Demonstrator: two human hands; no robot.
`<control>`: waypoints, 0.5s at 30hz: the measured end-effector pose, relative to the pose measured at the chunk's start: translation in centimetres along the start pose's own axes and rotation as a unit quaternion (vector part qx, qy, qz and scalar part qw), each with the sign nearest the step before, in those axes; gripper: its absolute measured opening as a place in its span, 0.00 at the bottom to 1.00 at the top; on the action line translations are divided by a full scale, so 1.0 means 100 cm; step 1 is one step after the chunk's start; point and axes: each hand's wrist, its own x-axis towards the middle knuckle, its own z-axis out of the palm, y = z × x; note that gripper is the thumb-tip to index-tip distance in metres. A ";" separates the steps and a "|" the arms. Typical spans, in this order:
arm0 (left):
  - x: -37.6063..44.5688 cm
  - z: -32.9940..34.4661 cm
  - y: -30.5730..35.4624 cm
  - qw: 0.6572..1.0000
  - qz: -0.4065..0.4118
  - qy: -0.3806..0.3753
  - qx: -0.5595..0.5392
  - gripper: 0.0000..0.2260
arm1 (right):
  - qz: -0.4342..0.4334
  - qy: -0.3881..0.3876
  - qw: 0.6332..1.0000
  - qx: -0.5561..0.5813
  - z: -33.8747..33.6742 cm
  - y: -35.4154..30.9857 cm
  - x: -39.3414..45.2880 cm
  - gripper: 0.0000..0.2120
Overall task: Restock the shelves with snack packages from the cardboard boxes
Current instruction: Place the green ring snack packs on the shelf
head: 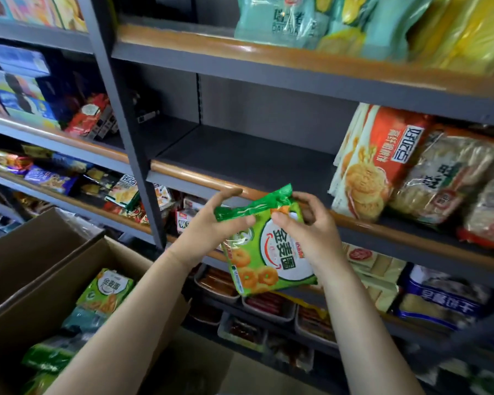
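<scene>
I am standing close to a tall dark grey metal shelving unit [268,78] that fills nearly the whole view. Its boards carry a rounded wood-brown front edge strip [268,57], glossy where soft light from above catches it. A slanted grey steel upright post [126,124] divides the left bay from the right one. The plain grey metal back panel [268,106] of the middle bay has a slotted vertical seam and lies in shadow.
</scene>
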 end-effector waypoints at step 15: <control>0.057 0.003 0.023 0.954 0.010 0.130 -0.270 0.11 | 0.050 0.042 0.998 0.021 0.027 0.003 0.018 0.29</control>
